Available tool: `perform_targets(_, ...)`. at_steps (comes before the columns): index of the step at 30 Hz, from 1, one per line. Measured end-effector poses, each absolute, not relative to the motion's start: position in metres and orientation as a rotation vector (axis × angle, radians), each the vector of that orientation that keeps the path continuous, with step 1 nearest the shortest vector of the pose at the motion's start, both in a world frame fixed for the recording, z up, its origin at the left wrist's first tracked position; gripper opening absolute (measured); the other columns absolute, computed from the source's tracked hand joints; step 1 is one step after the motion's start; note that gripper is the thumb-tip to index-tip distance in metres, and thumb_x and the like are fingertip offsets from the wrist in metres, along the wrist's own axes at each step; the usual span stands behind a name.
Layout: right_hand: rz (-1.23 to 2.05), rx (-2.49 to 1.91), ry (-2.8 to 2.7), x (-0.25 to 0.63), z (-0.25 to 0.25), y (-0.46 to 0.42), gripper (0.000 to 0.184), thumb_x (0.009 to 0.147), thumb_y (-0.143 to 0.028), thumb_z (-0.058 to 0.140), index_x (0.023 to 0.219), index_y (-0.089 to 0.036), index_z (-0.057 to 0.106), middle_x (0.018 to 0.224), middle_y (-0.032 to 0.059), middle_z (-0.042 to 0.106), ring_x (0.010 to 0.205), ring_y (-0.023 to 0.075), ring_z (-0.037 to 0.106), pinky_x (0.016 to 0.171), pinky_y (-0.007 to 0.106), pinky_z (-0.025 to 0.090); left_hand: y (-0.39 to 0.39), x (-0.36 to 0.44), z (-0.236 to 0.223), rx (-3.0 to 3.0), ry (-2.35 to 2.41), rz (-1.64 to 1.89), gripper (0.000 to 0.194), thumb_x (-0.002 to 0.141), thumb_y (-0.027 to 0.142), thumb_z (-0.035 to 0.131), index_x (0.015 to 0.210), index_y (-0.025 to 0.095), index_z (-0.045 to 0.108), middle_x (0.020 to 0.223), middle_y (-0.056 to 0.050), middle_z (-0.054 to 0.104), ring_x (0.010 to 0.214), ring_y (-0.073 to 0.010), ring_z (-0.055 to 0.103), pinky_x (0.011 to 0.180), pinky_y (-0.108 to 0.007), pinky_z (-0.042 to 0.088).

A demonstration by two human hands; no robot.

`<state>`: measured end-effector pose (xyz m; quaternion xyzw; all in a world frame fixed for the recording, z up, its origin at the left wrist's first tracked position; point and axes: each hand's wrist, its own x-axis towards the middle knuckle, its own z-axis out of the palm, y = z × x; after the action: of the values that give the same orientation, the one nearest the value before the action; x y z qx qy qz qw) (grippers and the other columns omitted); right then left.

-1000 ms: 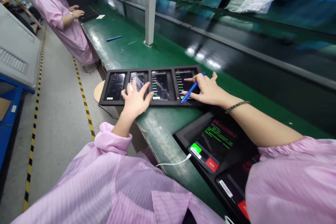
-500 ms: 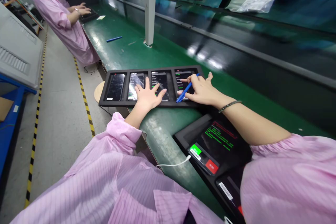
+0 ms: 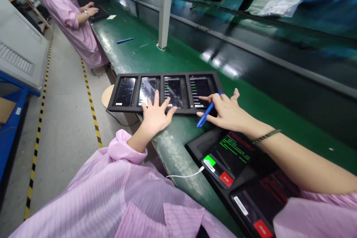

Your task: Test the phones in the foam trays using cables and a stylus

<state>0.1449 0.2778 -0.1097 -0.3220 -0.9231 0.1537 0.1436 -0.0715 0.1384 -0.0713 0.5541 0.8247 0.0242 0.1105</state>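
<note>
A black tray lies across the green workbench, with several smartphones each in its own compartment. My left hand is open, fingers spread over the tray's front edge by the two middle phones. In my right hand a blue pen is gripped slantwise. The index fingertip of that hand is over the rightmost phone, whose screen lists white and green text lines; whether it touches the glass I cannot tell. Below my right forearm, another phone with green and red blocks has a white cable plugged in.
Beside the cabled phone lies another phone with a red block. A second blue pen rests farther along the bench near a metal post. A co-worker in pink stands at the far left; others in blue sleeves are across the line.
My right hand has drawn back toward me and right with the pen, uncovering more of the rightmost phone. My left hand has also slid back slightly toward the tray's front edge.
</note>
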Motion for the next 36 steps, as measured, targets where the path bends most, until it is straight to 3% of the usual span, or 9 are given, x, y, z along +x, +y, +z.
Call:
perform_targets(4, 0.421, -0.993, -2.633, 0.133, -0.109, 0.296, 0.061, 0.084, -0.084, 0.038, 0.095, -0.024, 0.045, 0.128, 0.0182, 0.066, 0.112, 0.0445, 0.057, 0.11, 0.088, 0.01, 0.167, -0.101, -0.068, 1.612, 2.477, 0.156, 0.062, 0.102, 0.065, 0.025, 0.158, 0.042, 0.039, 0.175, -0.001, 0.01, 0.157, -0.0462, 0.018, 0.122, -0.07, 0.019)
perform_targets(8, 0.391, -1.057, -2.637, 0.126, -0.112, 0.307, 0.061, 0.086, -0.081, 0.038, 0.101, -0.023, 0.049, 0.126, 0.0172, 0.067, 0.118, 0.0466, 0.054, 0.108, 0.089, 0.01, 0.189, -0.11, -0.073, 1.628, 2.367, 0.077, 0.061, 0.101, 0.068, 0.025, 0.156, 0.046, 0.04, 0.175, 0.002, 0.01, 0.155, -0.0479, 0.021, 0.123, -0.07, 0.016)
perform_targets(15, 0.322, -0.976, -2.714, 0.147, -0.116, 0.28, 0.063, 0.09, -0.081, 0.032, 0.101, -0.022, 0.051, 0.122, 0.0165, 0.068, 0.108, 0.0426, 0.059, 0.109, 0.087, 0.012, 0.156, -0.072, -0.081, 1.628, 2.389, 0.032, 0.062, 0.101, 0.065, 0.026, 0.156, 0.041, 0.043, 0.174, 0.002, 0.014, 0.152, -0.0505, 0.027, 0.122, -0.067, 0.023)
perform_targets(21, 0.344, -0.994, -2.705, 0.148, -0.103, 0.279, 0.058, 0.093, -0.078, 0.028, 0.104, -0.024, 0.048, 0.124, 0.0165, 0.067, 0.109, 0.0466, 0.059, 0.109, 0.089, 0.013, 0.152, -0.106, -0.069, 1.593, 2.477, 0.144, 0.059, 0.103, 0.062, 0.027, 0.158, 0.044, 0.036, 0.175, 0.0, 0.011, 0.154, -0.0444, 0.027, 0.121, -0.068, 0.024)
perform_targets(27, 0.34, -1.037, -2.668, 0.148, -0.093, 0.286, 0.055, 0.093, -0.077, 0.029, 0.1, -0.025, 0.043, 0.131, 0.0165, 0.064, 0.115, 0.0489, 0.057, 0.109, 0.089, 0.014, 0.142, -0.184, -0.063, 1.336, 2.688, 0.178, 0.061, 0.106, 0.05, 0.02, 0.165, 0.033, 0.021, 0.174, -0.013, 0.011, 0.154, -0.0332, 0.032, 0.123, -0.063, 0.023)
perform_targets(36, 0.268, -1.095, -2.576, 0.155, -0.096, 0.286, 0.062, 0.079, -0.086, 0.025, 0.089, -0.026, 0.034, 0.115, 0.0203, 0.07, 0.1, 0.0473, 0.063, 0.101, 0.091, 0.018, 0.089, -0.151, -0.069, 1.471, 2.592, 0.066, 0.058, 0.106, 0.05, 0.029, 0.163, 0.035, 0.028, 0.174, -0.014, 0.01, 0.151, -0.0366, 0.037, 0.119, -0.064, 0.029)
